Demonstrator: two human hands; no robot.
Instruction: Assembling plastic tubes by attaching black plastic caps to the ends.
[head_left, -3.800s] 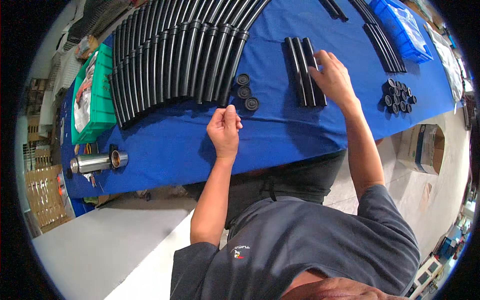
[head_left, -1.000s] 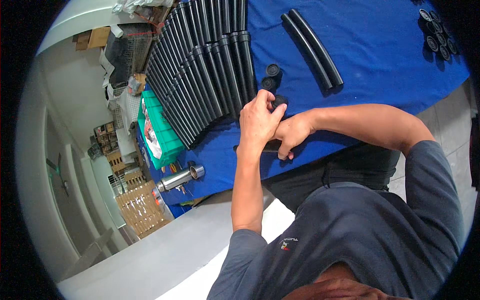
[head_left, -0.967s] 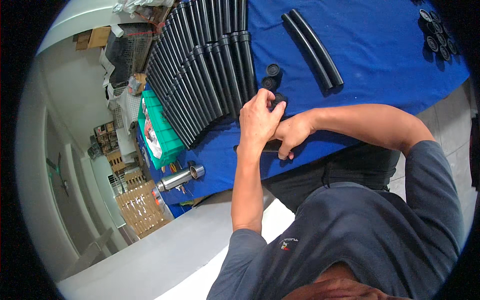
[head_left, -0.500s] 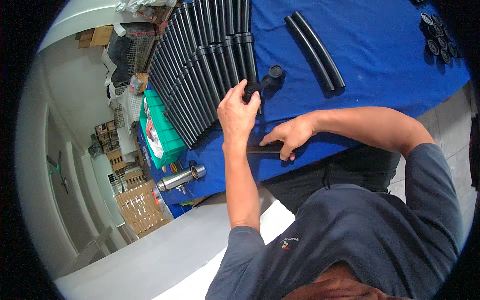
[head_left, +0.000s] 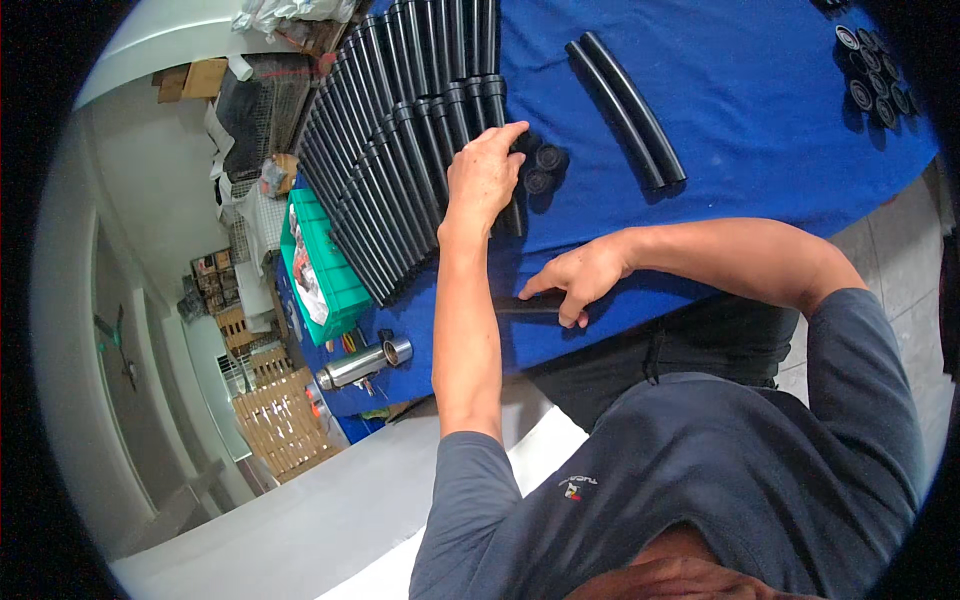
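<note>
My left hand (head_left: 482, 178) reaches over the near end of a row of black tubes. Its thumb and index finger are closed about a small dark round cap, mostly hidden by the fingers. Right beside it stand two more black round caps, a farther cap (head_left: 548, 157) and a nearer cap (head_left: 538, 183). Along the table's near edge lies a single black tube (head_left: 515, 305). My right hand (head_left: 582, 278) rests over this tube, index finger stretched along its far side and thumb on its near side.
Many black tubes (head_left: 400, 150) lie side by side on the blue cloth (head_left: 740, 130). Two separate tubes (head_left: 630, 115) lie farther right. A cluster of round caps (head_left: 875, 75) stands at far right. On the left are a green crate (head_left: 340, 285) and a steel flask (head_left: 355, 368).
My left hand has moved slightly away from me and left, from the nearer cap spot. Two caps now show beside it. My right hand stays on the tube.
</note>
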